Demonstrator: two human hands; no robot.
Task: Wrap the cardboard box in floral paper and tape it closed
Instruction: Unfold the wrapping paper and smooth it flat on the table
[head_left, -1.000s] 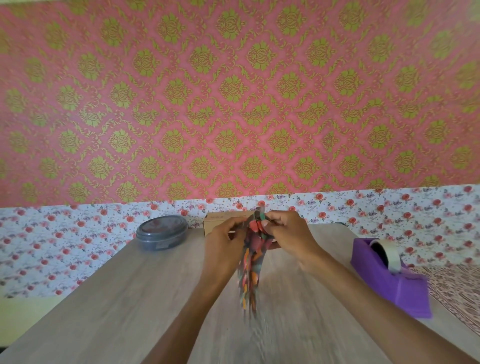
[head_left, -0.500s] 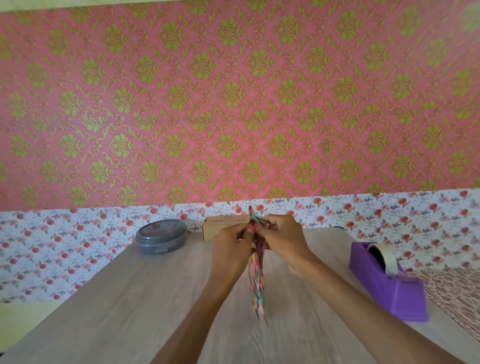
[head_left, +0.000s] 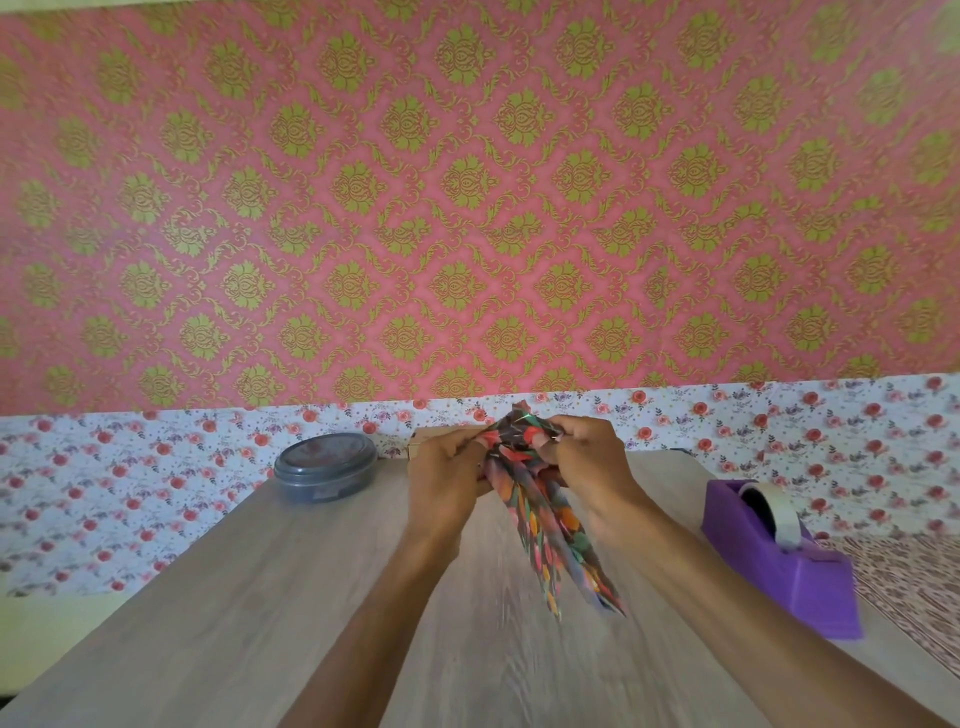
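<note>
Pink wallpaper (head_left: 467, 208) printed with green damask, seen across the whole upper view. Below it, noted a white band of rose-print paper (head_left: 130, 493) running along the wall behind the far edge of the desk. Looked down on the pale wood-grain desk (head_left: 234, 639), reaching from the near edge up to that band. Found two bare forearms crossing the middle of it from the near edge. Found a purple tape dispenser (head_left: 779, 571) along the right edge, with a roll of clear tape (head_left: 776, 512) seated in it. Beyond that edge, glimpsed a brown patterned cloth (head_left: 914, 587). Spotted a grey round container (head_left: 324, 467), lid on, near the far left corner. Saw the floral paper (head_left: 545, 519), dark with orange, red and green, bunched and held up over the middle of the desk, its loose tails hanging toward the near right and blurred. Saw the left hand (head_left: 447, 475) and the right hand (head_left: 587, 462) close together, fingers of both curled tight onto the gathered top of that paper. Made out only a sliver of the cardboard box (head_left: 420, 442) at the middle of the far edge, near the container, most of it blocked by the left hand and the bunched paper. Could not tell whether paper and box touched.
</note>
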